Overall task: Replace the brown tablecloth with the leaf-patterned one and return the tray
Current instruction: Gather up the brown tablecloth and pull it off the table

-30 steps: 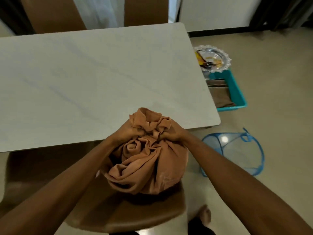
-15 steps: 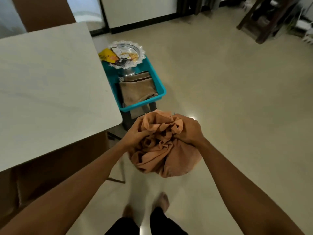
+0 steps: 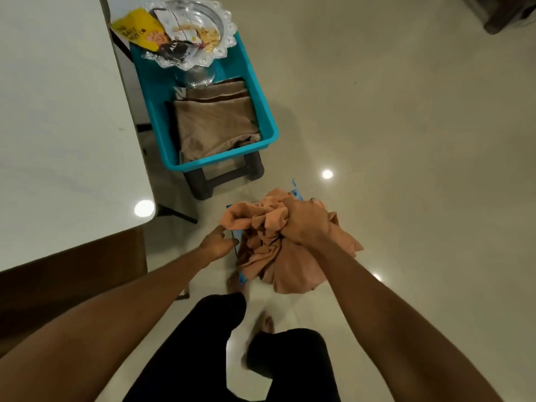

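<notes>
Beside the pale surface [image 3: 58, 111], the right hand [image 3: 304, 224] clenches the bunched brown tablecloth [image 3: 290, 259] over what seems a blue hamper [image 3: 242, 278]; the left hand [image 3: 217, 245] hovers beside it, fingers slack and empty. Removal looks nearly done: next, drop it in

1. Glossy beige tiled floor [image 3: 406, 140] with ceiling lights mirrored in it. A dark grey plastic stool [image 3: 199, 185] stands on it, directly under the teal tub [image 3: 220, 161].
2. The tub rests on the stool. Folded tan cloths [image 3: 214, 123] fill its near end, and a glass pedestal tray [image 3: 229, 39] of snack packets [image 3: 139, 30] stands at its far end.
3. White, faintly veined table [image 3: 58, 111] just left of the tub.
4. On the floor, nearer than the tub: a blue-rimmed hamper [image 3: 242, 277] — mostly hidden — and, to the left, a brown chair [image 3: 72, 285].
</notes>
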Demonstrator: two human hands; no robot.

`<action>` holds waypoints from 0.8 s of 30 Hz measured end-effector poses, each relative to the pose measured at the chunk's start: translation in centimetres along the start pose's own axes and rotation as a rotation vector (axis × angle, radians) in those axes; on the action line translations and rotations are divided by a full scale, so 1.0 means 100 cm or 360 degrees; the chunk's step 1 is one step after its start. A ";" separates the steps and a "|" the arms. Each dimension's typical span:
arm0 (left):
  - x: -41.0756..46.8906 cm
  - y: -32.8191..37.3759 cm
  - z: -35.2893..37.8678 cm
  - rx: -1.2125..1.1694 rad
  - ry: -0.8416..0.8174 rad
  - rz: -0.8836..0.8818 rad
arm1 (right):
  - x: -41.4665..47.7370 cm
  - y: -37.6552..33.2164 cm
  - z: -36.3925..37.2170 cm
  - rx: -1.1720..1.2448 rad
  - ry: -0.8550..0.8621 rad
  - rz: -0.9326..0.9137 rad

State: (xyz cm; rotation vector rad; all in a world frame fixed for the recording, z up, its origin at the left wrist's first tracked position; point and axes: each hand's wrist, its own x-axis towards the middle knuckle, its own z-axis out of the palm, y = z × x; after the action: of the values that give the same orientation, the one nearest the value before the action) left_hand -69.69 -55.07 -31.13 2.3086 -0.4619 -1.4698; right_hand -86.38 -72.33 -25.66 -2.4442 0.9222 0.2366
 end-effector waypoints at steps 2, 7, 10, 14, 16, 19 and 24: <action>0.018 0.005 0.007 -0.0035 -0.0001 0.0043 | 0.022 -0.003 0.024 0.0096 -0.0092 -0.0002; 0.068 -0.010 0.027 0.0024 0.0146 -0.0024 | 0.087 -0.003 0.092 -0.0074 -0.0236 0.0005; 0.081 -0.024 0.029 0.0112 0.0344 -0.0035 | 0.112 0.000 0.123 -0.0202 -0.0202 0.0065; 0.092 -0.038 0.027 -0.0065 0.0247 0.0004 | 0.125 0.014 0.163 -0.0521 -0.0571 0.0252; 0.093 -0.041 0.032 -0.0172 0.0234 -0.0058 | 0.117 0.026 0.177 -0.0475 -0.0685 0.0340; 0.092 -0.038 0.041 -0.0191 0.0244 -0.0090 | 0.106 0.025 0.183 0.0195 -0.0656 0.0303; 0.089 -0.031 0.043 -0.0119 0.0263 -0.0161 | 0.075 0.021 0.148 0.0435 -0.0143 0.0158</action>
State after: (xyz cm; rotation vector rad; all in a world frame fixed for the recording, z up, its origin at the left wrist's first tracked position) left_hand -69.77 -56.94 -41.35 2.3999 -0.2438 -1.3025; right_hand -81.85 -70.19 -41.65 -2.1244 0.9697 0.2366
